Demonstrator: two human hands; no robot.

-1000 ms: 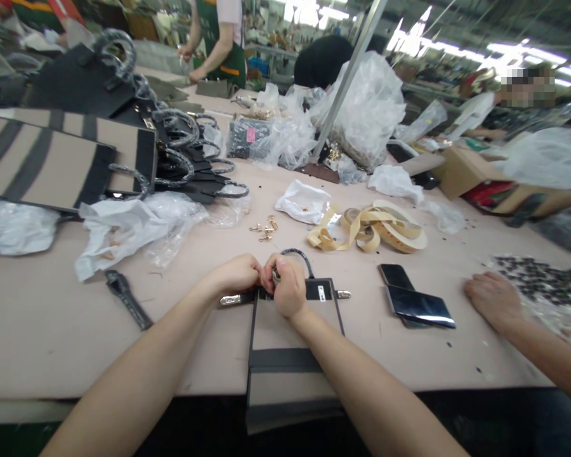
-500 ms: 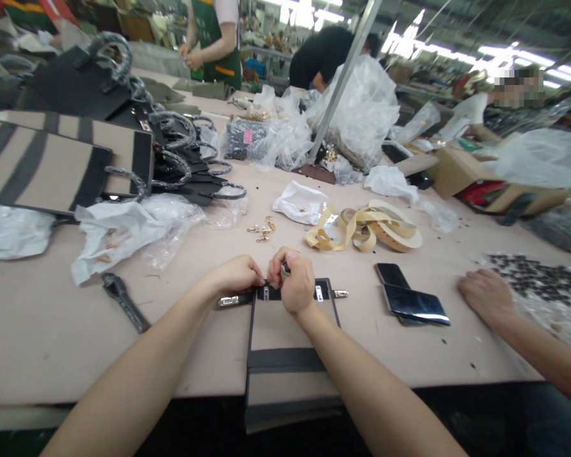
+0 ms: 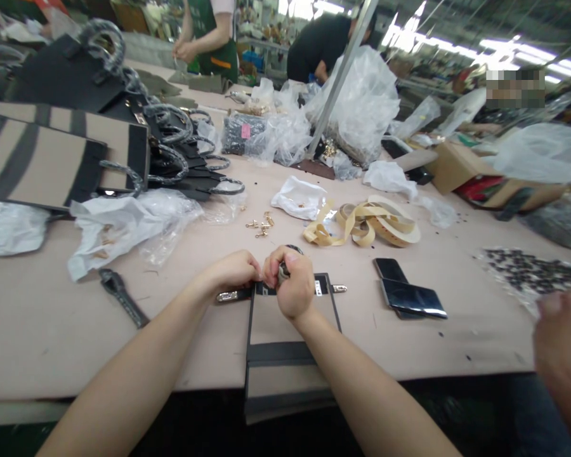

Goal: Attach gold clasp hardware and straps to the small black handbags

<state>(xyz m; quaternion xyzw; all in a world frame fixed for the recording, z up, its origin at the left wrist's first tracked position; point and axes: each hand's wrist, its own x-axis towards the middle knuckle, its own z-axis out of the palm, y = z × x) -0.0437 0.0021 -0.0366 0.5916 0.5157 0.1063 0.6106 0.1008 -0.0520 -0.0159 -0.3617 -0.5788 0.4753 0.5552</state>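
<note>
A beige handbag (image 3: 278, 324) with dark stripes lies flat in front of me, its lower end hanging over the table edge. My left hand (image 3: 240, 270) is closed, its fingertips pinching the bag's upper left corner. Over the bag's dark top band, my right hand (image 3: 295, 285) is wrapped in a fist round a dark, rounded handle (image 3: 284, 271); the rest of that tool is hidden. Straps with metal clasps stick out on both sides, the left clasp (image 3: 227, 296) and the right clasp (image 3: 339, 289). Small gold fittings (image 3: 262, 225) lie just beyond my hands.
Striped bags (image 3: 38, 158) with wrapped handles pile up at left. A dark strap (image 3: 122, 298) lies nearer. Two phones (image 3: 413, 298) overlap at right, below a tape roll (image 3: 390, 222). Another person's blurred hand (image 3: 561, 343) is by scattered dark pieces (image 3: 528, 270). A metal post (image 3: 342, 79) stands behind.
The other person's hand at right has lifted off the table and come nearer. My fist has turned slightly and shifted a little left over the bag. The view has tilted slightly.
</note>
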